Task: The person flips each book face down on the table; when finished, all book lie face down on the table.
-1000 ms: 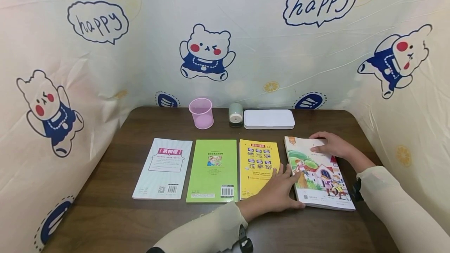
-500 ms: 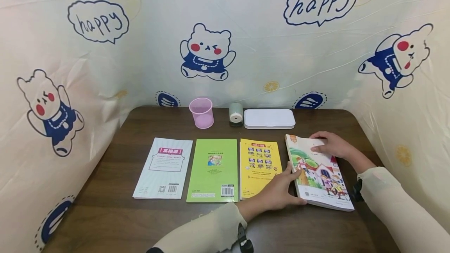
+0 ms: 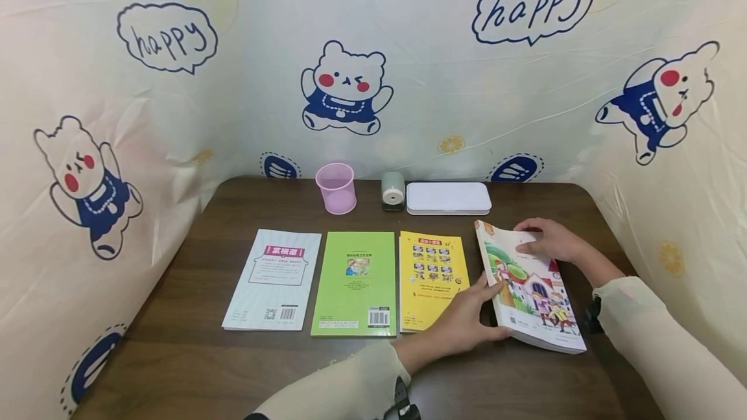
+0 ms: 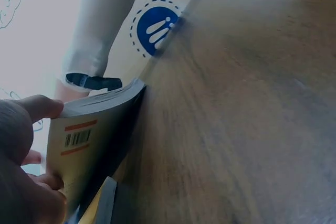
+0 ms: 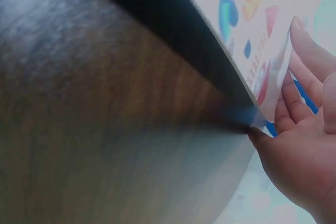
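The picture book, just right of the yellow book, tilts off the surface because the left hand grips its raised left edge while the right hand lies flat-fingered on top.

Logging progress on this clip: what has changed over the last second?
The left hand has tipped the picture book's left edge up off the table, fingers now under it. The right hand stays on the top corner. The yellow book, green book and white book haven't moved.
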A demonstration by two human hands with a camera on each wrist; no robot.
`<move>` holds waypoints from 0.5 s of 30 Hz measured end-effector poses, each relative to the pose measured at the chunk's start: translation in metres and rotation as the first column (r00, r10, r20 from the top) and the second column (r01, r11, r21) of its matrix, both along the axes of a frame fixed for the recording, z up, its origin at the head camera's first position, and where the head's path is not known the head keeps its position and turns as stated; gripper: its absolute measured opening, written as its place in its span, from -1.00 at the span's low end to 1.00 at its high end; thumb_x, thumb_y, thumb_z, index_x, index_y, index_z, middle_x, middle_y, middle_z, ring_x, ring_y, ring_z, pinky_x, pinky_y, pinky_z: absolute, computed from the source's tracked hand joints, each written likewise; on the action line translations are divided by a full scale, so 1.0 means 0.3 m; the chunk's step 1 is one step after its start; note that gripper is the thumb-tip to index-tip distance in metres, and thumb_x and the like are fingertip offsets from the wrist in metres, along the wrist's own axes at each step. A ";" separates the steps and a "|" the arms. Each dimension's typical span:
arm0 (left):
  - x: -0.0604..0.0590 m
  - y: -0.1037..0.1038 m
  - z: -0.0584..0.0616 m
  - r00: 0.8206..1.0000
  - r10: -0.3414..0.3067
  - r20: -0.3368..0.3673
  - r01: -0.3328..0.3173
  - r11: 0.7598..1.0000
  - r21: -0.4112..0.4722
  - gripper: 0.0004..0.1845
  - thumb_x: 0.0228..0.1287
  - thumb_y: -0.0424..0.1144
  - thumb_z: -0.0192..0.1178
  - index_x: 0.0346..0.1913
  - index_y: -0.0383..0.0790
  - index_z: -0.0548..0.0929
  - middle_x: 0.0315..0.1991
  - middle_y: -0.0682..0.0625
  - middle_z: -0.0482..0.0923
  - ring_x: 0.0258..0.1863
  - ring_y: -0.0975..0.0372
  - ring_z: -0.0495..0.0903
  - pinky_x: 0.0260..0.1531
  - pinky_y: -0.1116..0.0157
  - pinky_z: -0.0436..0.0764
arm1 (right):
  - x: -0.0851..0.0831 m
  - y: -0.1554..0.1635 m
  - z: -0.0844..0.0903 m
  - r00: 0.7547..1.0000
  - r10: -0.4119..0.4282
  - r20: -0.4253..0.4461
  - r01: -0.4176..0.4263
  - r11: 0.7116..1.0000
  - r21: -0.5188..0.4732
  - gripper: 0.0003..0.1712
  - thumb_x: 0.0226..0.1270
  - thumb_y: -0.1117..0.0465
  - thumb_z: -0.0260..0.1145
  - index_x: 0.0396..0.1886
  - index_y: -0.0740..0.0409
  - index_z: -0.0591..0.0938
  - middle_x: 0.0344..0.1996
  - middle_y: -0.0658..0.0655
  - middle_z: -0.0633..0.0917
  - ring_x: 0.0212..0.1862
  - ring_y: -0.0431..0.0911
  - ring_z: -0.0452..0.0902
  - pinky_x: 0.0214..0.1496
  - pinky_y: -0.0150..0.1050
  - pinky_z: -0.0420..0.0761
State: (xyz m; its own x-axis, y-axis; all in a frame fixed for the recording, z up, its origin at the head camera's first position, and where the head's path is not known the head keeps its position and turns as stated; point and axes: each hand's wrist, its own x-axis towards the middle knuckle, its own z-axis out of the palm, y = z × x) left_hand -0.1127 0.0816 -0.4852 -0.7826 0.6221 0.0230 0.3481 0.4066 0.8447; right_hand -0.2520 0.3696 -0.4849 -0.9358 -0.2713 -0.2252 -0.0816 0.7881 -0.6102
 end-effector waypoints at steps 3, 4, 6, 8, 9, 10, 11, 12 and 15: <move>0.010 0.002 0.005 0.999 -0.015 -0.029 0.015 1.000 0.004 -0.08 0.31 0.02 0.44 0.62 -0.04 0.21 0.68 -0.09 -0.14 0.61 0.23 0.03 0.48 0.33 0.28 | -0.003 -0.006 0.004 1.000 0.010 0.005 -0.010 1.000 0.012 -0.35 0.35 -0.06 0.47 0.27 0.23 0.58 0.15 0.34 0.61 0.07 0.17 0.51 0.12 0.16 0.57; 0.012 0.002 0.006 0.999 -0.023 -0.042 0.023 1.000 0.007 -0.07 0.31 0.03 0.44 0.63 -0.06 0.19 0.69 -0.09 -0.17 0.61 0.23 0.01 0.48 0.34 0.28 | -0.003 -0.008 0.006 1.000 0.016 0.004 -0.016 1.000 0.016 -0.35 0.35 -0.07 0.47 0.27 0.23 0.58 0.15 0.33 0.61 0.06 0.16 0.51 0.10 0.14 0.58; 0.018 0.005 0.007 0.996 -0.036 -0.082 0.037 0.999 0.014 -0.03 0.30 0.04 0.44 0.64 -0.10 0.16 0.70 -0.09 -0.22 0.62 0.23 -0.01 0.49 0.35 0.26 | -0.004 -0.015 0.009 1.000 0.026 0.001 -0.026 0.999 0.022 -0.34 0.35 -0.07 0.47 0.28 0.24 0.58 0.14 0.33 0.61 0.04 0.15 0.53 0.07 0.09 0.60; 0.024 0.007 0.008 0.991 -0.038 -0.125 0.039 0.999 0.007 -0.01 0.29 0.06 0.44 0.64 -0.14 0.14 0.70 -0.10 -0.26 0.63 0.21 -0.03 0.48 0.35 0.26 | -0.004 -0.021 0.011 0.999 0.033 -0.003 -0.033 0.999 0.027 -0.33 0.35 -0.07 0.46 0.29 0.24 0.57 0.14 0.33 0.60 0.04 0.15 0.53 0.05 0.08 0.61; 0.028 0.008 0.009 0.989 -0.037 -0.143 0.037 0.999 0.000 0.00 0.29 0.07 0.43 0.64 -0.16 0.14 0.70 -0.11 -0.27 0.63 0.20 -0.03 0.48 0.35 0.26 | -0.004 -0.025 0.013 0.999 0.035 -0.003 -0.035 0.999 0.029 -0.32 0.35 -0.08 0.46 0.30 0.24 0.57 0.15 0.34 0.60 0.04 0.15 0.53 0.05 0.07 0.62; 0.031 0.009 0.010 0.986 -0.034 -0.162 0.034 0.999 -0.005 0.00 0.29 0.07 0.42 0.64 -0.17 0.14 0.70 -0.12 -0.27 0.63 0.19 -0.03 0.48 0.35 0.27 | -0.003 -0.028 0.013 0.999 0.036 -0.005 -0.035 0.999 0.033 -0.31 0.35 -0.10 0.45 0.30 0.24 0.57 0.16 0.34 0.59 0.05 0.16 0.52 0.05 0.08 0.63; 0.034 0.011 0.011 0.984 -0.028 -0.177 0.027 1.000 -0.012 -0.02 0.31 0.08 0.41 0.64 -0.17 0.14 0.70 -0.14 -0.27 0.63 0.18 -0.01 0.48 0.35 0.27 | -0.003 -0.032 0.014 0.999 0.034 -0.003 -0.034 0.999 0.036 -0.29 0.36 -0.12 0.44 0.31 0.23 0.56 0.18 0.35 0.58 0.05 0.17 0.52 0.05 0.09 0.63; 0.038 0.011 0.014 0.983 -0.020 -0.184 0.017 1.000 -0.020 -0.03 0.33 0.08 0.39 0.64 -0.16 0.15 0.69 -0.16 -0.26 0.62 0.17 0.00 0.47 0.35 0.29 | -0.003 -0.035 0.014 0.999 0.032 0.000 -0.032 0.999 0.040 -0.27 0.37 -0.16 0.42 0.32 0.23 0.56 0.19 0.36 0.57 0.06 0.18 0.52 0.06 0.11 0.63; 0.045 0.012 0.024 0.979 0.000 -0.205 -0.008 0.999 -0.036 -0.09 0.39 0.10 0.33 0.64 -0.12 0.16 0.69 -0.20 -0.22 0.61 0.13 0.05 0.46 0.33 0.31 | -0.003 -0.045 0.017 0.999 0.042 -0.006 -0.041 0.997 0.058 -0.22 0.41 -0.25 0.33 0.35 0.24 0.55 0.24 0.40 0.55 0.12 0.21 0.51 0.11 0.19 0.61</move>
State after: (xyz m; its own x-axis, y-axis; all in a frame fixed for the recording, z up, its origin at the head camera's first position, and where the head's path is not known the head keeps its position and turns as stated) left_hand -0.0993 0.0851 -0.4780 -0.7660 0.6225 0.1606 0.5105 0.4371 0.7405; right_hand -0.2531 0.3561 -0.4799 -0.9256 -0.2968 -0.2349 -0.1193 0.8177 -0.5631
